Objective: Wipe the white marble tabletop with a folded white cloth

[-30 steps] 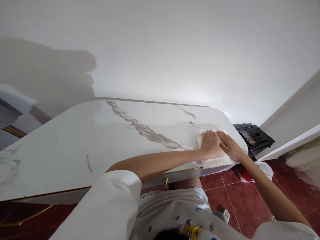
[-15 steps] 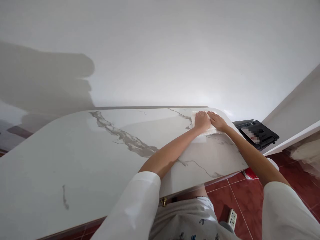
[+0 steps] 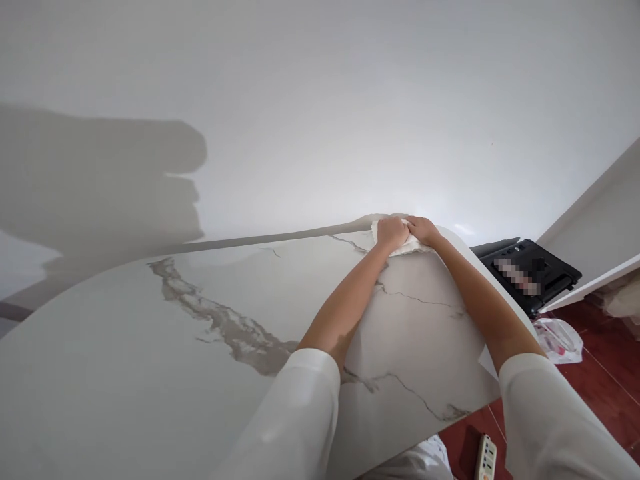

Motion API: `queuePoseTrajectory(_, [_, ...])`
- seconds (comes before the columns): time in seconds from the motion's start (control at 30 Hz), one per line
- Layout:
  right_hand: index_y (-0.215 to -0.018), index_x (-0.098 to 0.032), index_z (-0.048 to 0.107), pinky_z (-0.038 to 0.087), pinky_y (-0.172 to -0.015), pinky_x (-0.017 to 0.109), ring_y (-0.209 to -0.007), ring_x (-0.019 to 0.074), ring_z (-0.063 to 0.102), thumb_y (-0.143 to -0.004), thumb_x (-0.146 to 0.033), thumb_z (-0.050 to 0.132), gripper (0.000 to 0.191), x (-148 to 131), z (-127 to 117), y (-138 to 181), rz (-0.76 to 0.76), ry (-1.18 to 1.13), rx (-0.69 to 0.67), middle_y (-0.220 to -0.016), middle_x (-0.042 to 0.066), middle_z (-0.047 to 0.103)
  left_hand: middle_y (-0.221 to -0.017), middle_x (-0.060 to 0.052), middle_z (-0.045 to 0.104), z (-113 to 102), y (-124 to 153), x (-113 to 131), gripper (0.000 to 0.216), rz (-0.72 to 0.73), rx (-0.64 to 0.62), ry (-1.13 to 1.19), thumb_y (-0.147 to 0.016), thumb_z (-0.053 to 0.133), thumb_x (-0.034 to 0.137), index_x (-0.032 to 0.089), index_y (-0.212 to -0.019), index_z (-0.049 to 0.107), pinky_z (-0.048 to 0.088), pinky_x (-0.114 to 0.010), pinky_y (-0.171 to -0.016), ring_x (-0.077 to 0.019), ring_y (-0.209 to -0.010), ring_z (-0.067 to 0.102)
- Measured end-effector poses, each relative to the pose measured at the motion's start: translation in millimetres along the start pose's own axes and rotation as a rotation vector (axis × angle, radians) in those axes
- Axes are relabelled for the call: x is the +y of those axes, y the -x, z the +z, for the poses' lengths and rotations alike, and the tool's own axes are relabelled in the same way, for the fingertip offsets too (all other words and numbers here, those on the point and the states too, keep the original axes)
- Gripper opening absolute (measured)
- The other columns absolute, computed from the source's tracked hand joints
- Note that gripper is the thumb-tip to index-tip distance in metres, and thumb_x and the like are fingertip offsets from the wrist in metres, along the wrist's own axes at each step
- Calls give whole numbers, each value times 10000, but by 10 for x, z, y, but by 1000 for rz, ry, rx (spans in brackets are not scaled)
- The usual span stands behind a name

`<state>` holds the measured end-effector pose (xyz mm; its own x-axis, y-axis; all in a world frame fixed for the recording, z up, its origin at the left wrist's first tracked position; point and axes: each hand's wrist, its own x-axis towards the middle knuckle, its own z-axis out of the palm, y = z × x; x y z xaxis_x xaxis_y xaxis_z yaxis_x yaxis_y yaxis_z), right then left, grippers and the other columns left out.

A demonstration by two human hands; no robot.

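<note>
A white cloth lies at the far right edge of the marble-patterned tabletop, by the wall. My left hand presses on it with the fingers curled over, closed on the cloth. Beside it my right hand also grips the cloth, close against the left, its fingertips partly hidden. Both arms reach forward across the white top with its grey-brown veins.
Behind the far edge rises a white wall. A black case stands off the table's right end. On the red tiled floor lie a clear plastic bag and a power strip.
Both hands have moved with the cloth toward the far edge. Their fingers, flatter before, are now curled over. My view has shifted, showing more of the plastic bag.
</note>
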<state>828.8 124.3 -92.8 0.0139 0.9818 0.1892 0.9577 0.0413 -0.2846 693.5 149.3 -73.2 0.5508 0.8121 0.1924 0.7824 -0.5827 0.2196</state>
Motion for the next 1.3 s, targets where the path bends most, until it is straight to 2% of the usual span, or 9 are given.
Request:
queuePoseTrajectory(0.17, [-1190,-195,603,432,-939,392,-1126,264,568,-937,-294,286,417,13,22,-15,-21,20,3,-1256,67,633,-1045,-155,679,19,29,38,358,-21,52,-16,-925,345,221,71,-1035,651,385,-350,-928,-252,-1025,598])
queuePoseTrajectory(0.33, [-1405,-125,414,309,-1091,411,-1364,248,359,-941,-279,249,516,-10,9,218,-89,79,-6,-1472,97,424,-1273,-196,563,3,289,128,422,31,78,-35,-936,348,242,5,-1237,525,306,-383,-1035,-283,-1209,472])
queuePoseTrajectory(0.5, [-1467,-87,303,248,-1131,444,-1423,266,237,-957,-319,181,574,-123,-51,705,-100,131,-32,-1529,130,308,-1433,-197,423,-49,693,250,498,99,51,-69,-943,301,234,-7,-1368,395,230,-400,-1103,-291,-1328,351])
queuePoseTrajectory(0.73, [-1478,-99,292,249,-1130,497,-1426,290,223,-963,-340,184,579,-369,-131,1530,-65,108,-22,-1535,128,289,-1454,-182,407,-161,1431,504,519,130,25,-65,-928,306,243,18,-1390,380,229,-417,-1120,-286,-1354,330])
queuePoseTrajectory(0.87, [-1483,-107,284,260,-1125,513,-1426,289,221,-966,-349,193,578,-407,-216,2031,-96,92,-19,-1533,131,289,-1451,-171,419,-224,1887,756,532,121,26,-36,-920,307,252,10,-1387,389,226,-407,-1131,-285,-1353,340])
queuePoseTrajectory(1.0, [-1497,-160,258,247,-1137,515,-1430,263,212,-974,-388,203,573,-243,-349,2518,-182,64,-44,-1540,102,282,-1478,-184,378,-247,2278,1142,560,64,6,23,-920,306,260,-14,-1405,356,204,-423,-1149,-299,-1384,300])
queuePoseTrajectory(1.1, [-1502,-182,245,236,-1145,525,-1432,257,204,-978,-421,198,578,-26,-444,2758,-221,48,-55,-1541,88,283,-1496,-195,342,-237,2419,1428,583,49,-35,91,-917,312,264,-28,-1421,324,181,-431,-1164,-302,-1408,258])
queuePoseTrajectory(1.2, [-1504,-185,242,229,-1153,531,-1431,259,205,-979,-448,186,589,182,-487,2800,-240,49,-56,-1541,89,284,-1506,-193,325,-210,2392,1594,591,32,-54,149,-913,312,268,-28,-1425,318,172,-426,-1171,-293,-1414,245])
queuePoseTrajectory(1.3, [-1502,-186,249,238,-1161,507,-1427,246,222,-977,-471,165,603,326,-463,2652,-271,52,-45,-1536,85,299,-1502,-185,336,-152,2229,1606,575,17,-49,166,-911,308,259,-9,-1419,337,180,-427,-1167,-282,-1408,258])
